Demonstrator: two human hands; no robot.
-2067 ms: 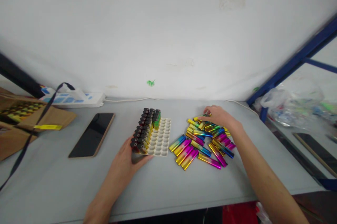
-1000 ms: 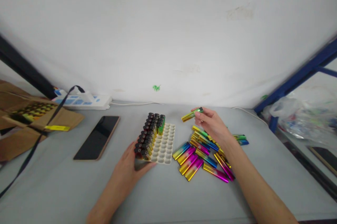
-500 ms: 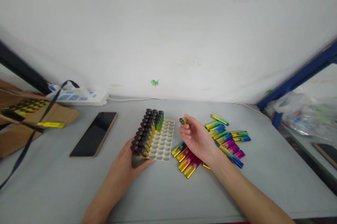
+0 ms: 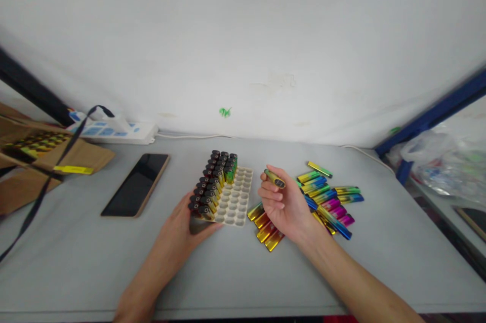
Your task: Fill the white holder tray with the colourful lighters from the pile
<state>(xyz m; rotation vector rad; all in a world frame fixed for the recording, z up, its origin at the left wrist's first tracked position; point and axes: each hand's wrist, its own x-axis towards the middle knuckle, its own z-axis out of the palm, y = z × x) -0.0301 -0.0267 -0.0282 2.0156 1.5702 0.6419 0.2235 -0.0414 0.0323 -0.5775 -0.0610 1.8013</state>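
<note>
A white tray (image 4: 243, 204) with rows of round-ended slots stands on the table. Its left side is filled with upright shiny sticks (image 4: 209, 186) that have black tops, each with a small hole. My left hand (image 4: 182, 229) grips the tray's near left corner, the thumb along the front edge. To the right of the tray and above the table, my right hand (image 4: 286, 206) pinches a gold-green metallic stick (image 4: 275, 178) with its dark end turned toward me. Beneath and beyond that hand lies a loose pile of flat metallic sticks (image 4: 336, 214) in yellow, green, blue, pink and red.
A phone (image 4: 136, 186) lies left of the tray. Further left are a white power strip (image 4: 117, 132) with a dark cable and an open cardboard box (image 4: 89, 153) holding more yellow-and-black pieces. Clear plastic bags (image 4: 444, 158) sit beyond a blue post (image 4: 436, 115) on the right.
The stick in my right hand has turned, its dark end swinging from the left to the lower right. My left hand keeps its hold on the tray. The view has shifted slightly.
</note>
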